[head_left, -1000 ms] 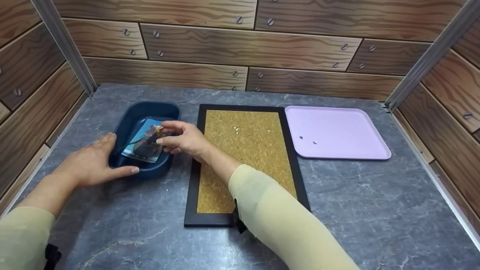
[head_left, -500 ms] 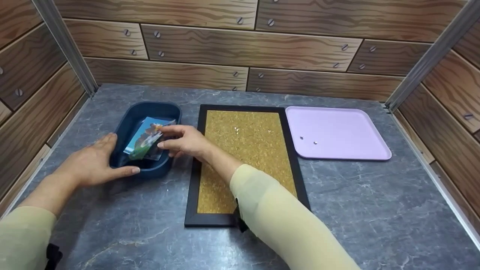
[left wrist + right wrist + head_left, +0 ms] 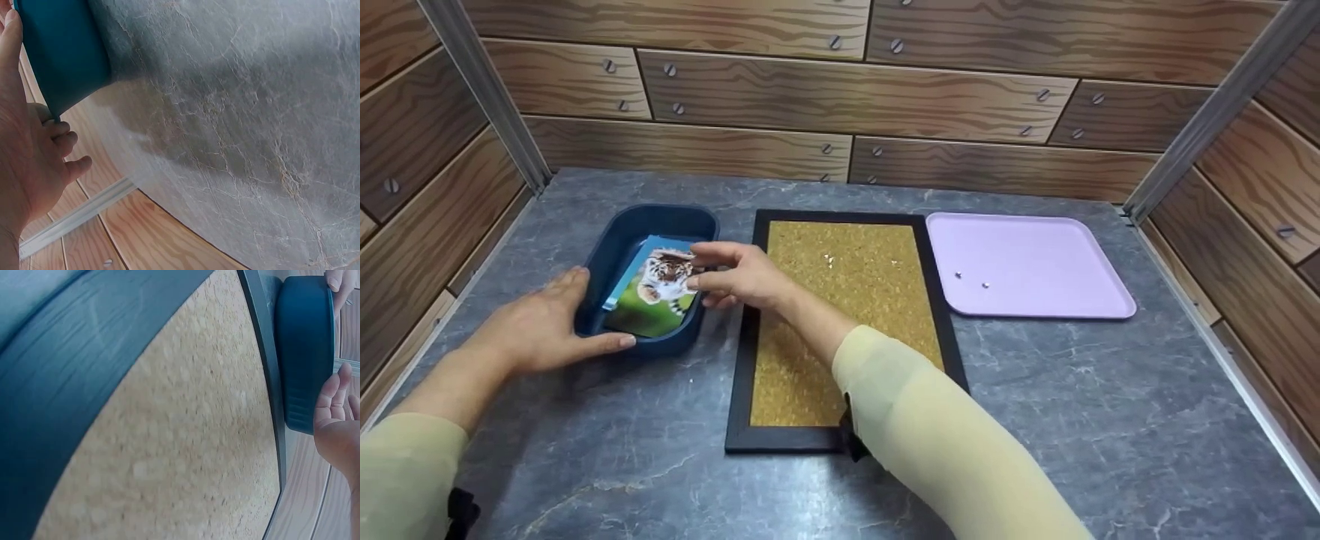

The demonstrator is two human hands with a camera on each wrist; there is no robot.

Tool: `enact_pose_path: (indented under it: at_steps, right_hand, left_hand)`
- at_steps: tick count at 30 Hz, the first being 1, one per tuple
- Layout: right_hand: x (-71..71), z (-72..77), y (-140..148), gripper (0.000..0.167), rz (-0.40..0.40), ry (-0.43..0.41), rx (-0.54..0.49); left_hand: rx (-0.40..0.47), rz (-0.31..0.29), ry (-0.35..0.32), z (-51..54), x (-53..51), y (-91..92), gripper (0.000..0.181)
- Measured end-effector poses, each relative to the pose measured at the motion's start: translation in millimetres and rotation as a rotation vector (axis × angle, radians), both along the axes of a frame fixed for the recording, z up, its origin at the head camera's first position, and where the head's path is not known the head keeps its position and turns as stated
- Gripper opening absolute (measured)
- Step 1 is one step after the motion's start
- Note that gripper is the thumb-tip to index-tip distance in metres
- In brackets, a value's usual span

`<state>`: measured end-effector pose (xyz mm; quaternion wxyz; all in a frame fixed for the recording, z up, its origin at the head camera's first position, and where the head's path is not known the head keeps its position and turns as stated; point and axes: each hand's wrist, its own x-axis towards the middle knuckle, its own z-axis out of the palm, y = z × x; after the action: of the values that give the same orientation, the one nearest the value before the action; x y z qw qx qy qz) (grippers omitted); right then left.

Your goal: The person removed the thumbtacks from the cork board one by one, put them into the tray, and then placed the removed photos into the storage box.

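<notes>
My right hand (image 3: 739, 277) is over the right side of a dark blue plastic tub (image 3: 664, 346). Its thumb and fingers pinch the right edge of a photo card (image 3: 652, 315) showing a tiger cub on green. Beneath that card, other blue cards (image 3: 626, 277) lie in the tub, mostly covered. Around the tub's near left corner my left hand (image 3: 536, 330) holds on, fingers along the left wall and thumb across the near rim. In the left wrist view, fingers (image 3: 64, 143) bend past the tub's edge. The right wrist view catches the right hand (image 3: 337, 430) beyond the tub wall.
A cork board (image 3: 791, 375) in a black frame lies mid-table under my right forearm, with small shiny bits (image 3: 829, 260) near its top. To the right, a lilac tray (image 3: 1035, 262) carries two tiny metallic pieces, one piece (image 3: 986, 285) nearer me. Wood-patterned walls enclose the table.
The tiger card, first tilted and glaring, has turned so its picture faces up toward me. My right hand has shifted slightly right. The left hand stays at the tub.
</notes>
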<state>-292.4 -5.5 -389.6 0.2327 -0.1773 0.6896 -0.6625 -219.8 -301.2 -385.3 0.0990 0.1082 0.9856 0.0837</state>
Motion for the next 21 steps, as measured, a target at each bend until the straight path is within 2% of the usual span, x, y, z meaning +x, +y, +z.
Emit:
enact_pose_path:
  at_steps: [13, 21]
  right_hand:
    - [-8.8, 19.6, 36.0, 0.063, -0.034, 0.039, 0.029]
    - [-16.3, 28.4, 72.4, 0.061, -0.102, 0.098, 0.056]
  left_hand:
    - [-0.001, -0.015, -0.011, -1.4, -6.3, -9.3, 0.136]
    - [-0.002, -0.011, -0.019, -1.3, -4.9, -17.7, 0.135]
